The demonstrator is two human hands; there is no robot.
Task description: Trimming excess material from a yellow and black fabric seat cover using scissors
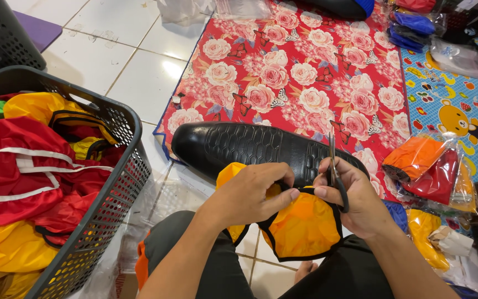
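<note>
Both hands on the orange cover!
Left hand (253, 195) pinches the orange fabric cover (302, 228); right hand (355, 202) grasps scissors (336, 174) at its black-trimmed edge, grey basket (112, 182) crowding left.

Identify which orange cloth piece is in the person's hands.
The black-edged orange piece on the lap, pinched by the left hand; the right hand holds scissors. Others are bagged.

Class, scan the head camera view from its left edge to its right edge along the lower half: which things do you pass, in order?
Dark plastic basket of red and yellow fabric → left hand on the orange cover with black trim → right hand holding small scissors → clear bags of orange and red fabric.
</note>
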